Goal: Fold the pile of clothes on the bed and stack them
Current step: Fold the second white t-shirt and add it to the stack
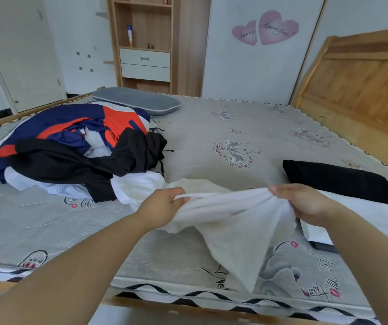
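Both hands, left hand [164,202] & right hand [305,202], grip white garment [235,221] bunched, prob. to spread it for folding.

On the white wardrobe door [258,55] behind the bed, two pink heart stickers each bear cursive script: the larger heart [278,26] reads "Love you", and the smaller heart [245,32] just to its left reads "Love", the rest cut off by the larger one. The grey printed mattress cover [200,127] carries black cursive writing beside its flower motifs: near the pile of clothes [71,146], at its front edge, the partly covered words "my life" [80,202] can be made out; the looping script around the central flower [235,152] and along the front edge is too small or distorted to read
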